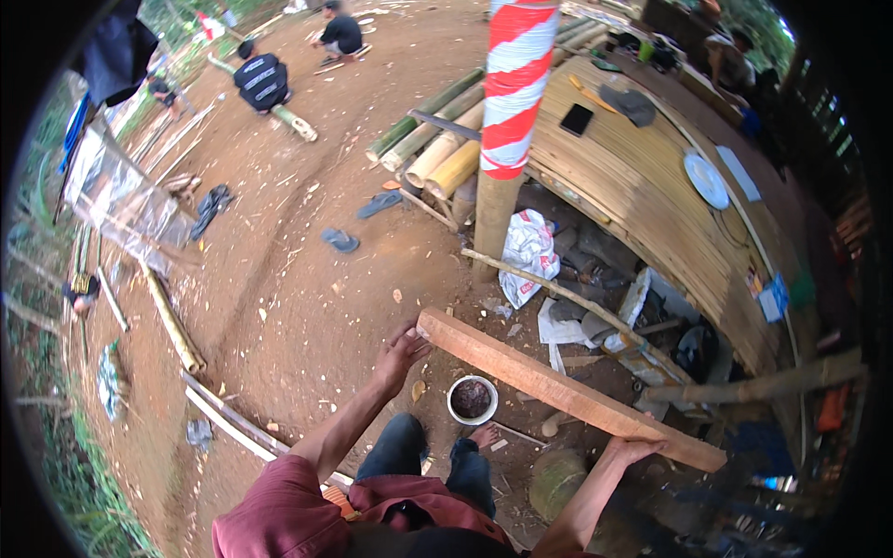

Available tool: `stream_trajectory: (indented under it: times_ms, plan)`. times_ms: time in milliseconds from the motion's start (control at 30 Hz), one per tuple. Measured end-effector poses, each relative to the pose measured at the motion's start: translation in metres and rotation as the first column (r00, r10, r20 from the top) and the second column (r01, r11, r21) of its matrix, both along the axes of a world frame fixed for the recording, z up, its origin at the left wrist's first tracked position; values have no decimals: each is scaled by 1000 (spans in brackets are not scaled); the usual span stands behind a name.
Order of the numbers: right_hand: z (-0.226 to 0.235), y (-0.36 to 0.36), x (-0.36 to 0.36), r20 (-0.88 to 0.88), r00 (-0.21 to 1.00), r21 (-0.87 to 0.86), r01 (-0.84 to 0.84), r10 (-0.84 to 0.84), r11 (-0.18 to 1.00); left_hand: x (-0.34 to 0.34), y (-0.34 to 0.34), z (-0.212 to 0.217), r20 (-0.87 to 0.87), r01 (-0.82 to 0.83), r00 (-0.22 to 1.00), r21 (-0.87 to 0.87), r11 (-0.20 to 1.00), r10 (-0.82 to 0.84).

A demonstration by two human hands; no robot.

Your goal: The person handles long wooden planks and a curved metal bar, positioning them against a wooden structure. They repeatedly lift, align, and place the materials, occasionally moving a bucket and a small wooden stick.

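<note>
A long reddish-brown wooden plank [558,386] stretches from the middle of the view down to the right, held above the dirt ground. My left hand [402,352] holds its near left end. My right hand [634,450] grips it close to the right end. Below the plank, by my bare foot [484,433], sits a small white bowl [472,399] with dark contents.
A red-and-white striped post [513,88] stands ahead beside stacked bamboo poles [437,139]. A bamboo-slat platform [642,186] curves to the right, with a white bag [528,251] and debris under it. Sandals [340,240] lie on the dirt. People crouch far off at top left.
</note>
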State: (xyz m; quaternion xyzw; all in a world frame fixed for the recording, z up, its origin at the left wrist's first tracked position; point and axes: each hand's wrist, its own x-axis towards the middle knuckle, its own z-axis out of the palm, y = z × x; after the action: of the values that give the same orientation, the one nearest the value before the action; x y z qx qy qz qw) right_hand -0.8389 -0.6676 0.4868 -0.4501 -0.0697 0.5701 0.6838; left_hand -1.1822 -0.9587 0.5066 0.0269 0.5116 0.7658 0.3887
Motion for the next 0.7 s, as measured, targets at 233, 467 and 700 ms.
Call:
stream_trajectory:
  times_ms: [233,467,700]
  plan:
    - [2,-30,-45,48,984,59,-172,169,983,6,-7,-36,382,-253,902,93,963,200]
    - [25,-64,-72,-86,903,104,-413,421,905,-26,-3,-32,249,-386,909,209,898,333]
    - [0,-104,-92,-27,894,-175,-446,448,878,-29,8,-52,260,-342,919,159,926,295]
